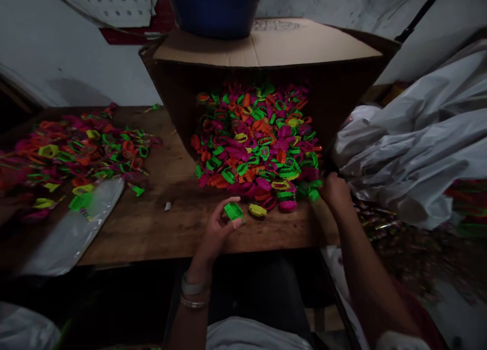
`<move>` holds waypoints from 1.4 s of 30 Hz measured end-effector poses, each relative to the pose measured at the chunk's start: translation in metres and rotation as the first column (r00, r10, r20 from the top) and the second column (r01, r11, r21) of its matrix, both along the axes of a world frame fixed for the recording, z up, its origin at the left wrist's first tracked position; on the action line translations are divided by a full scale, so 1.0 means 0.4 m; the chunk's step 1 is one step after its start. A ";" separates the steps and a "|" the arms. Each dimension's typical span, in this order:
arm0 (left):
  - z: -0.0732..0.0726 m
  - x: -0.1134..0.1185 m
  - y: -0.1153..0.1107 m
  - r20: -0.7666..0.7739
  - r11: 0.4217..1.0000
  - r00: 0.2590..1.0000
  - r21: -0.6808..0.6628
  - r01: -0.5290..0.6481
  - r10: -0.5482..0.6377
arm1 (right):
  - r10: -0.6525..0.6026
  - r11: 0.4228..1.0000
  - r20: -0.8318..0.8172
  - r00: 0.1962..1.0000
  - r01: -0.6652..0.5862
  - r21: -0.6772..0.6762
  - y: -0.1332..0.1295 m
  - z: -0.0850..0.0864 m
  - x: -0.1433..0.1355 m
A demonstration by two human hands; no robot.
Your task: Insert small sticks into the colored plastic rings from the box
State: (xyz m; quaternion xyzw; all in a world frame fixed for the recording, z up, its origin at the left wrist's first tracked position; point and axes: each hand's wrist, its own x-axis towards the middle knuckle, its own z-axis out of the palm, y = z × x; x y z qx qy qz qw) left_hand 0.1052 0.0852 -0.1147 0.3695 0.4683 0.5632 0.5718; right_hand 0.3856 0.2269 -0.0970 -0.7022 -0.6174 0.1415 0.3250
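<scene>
The step in hand looks like single-piece handling: the left hand [213, 229] has one green piece [233, 211] lifted out in front of the heap [262, 152], while the right hand [336, 191] is by the heap's right side. The green piece lies between the left thumb and forefinger, the forefinger curving over its far side and the thumb along its near side, so those fingers are closed in a light pinch; the palm is mostly out of sight. The piece is above the front edge of the wooden table [140, 233], near the middle of that edge, with a yellow piece [257, 210] lying just to its right. The right hand is near the table's right end, its fingers bent beside some blurred green pieces [312, 190], and whether they grip any of these I cannot tell. The heap spreads out of the open side of a cardboard box [304, 45], toward the table's front edge. Off to the left, another pile [79, 149] reaches toward the table's left end, with a clear plastic bag [72, 238] lying over the front edge. As a judgement, any next move with the green piece calls for the same gentle two-sided hold, since it looks small and hollow, and for enough height to pass over the yellow piece and the loose front of the heap without knocking them
</scene>
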 end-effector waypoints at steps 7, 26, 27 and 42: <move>0.050 0.060 -0.015 -0.050 0.990 0.991 -0.075 0.118 -0.122 | 0.421 0.854 -0.775 0.472 -0.493 0.164 -0.268 0.074 -0.216; 0.082 0.079 -0.035 -0.262 0.956 0.920 -0.072 0.283 -0.292 | 0.465 0.814 -0.830 0.307 -0.516 0.266 -0.327 0.017 -0.212; 0.080 0.079 -0.036 -0.223 0.949 0.922 -0.077 0.306 -0.316 | 0.487 0.804 -0.812 0.321 -0.528 0.273 -0.327 0.018 -0.205; 0.059 0.055 0.012 0.387 0.984 0.921 -0.175 0.025 0.045 | 0.552 0.828 -0.460 0.696 -0.523 0.203 -0.320 0.004 -0.183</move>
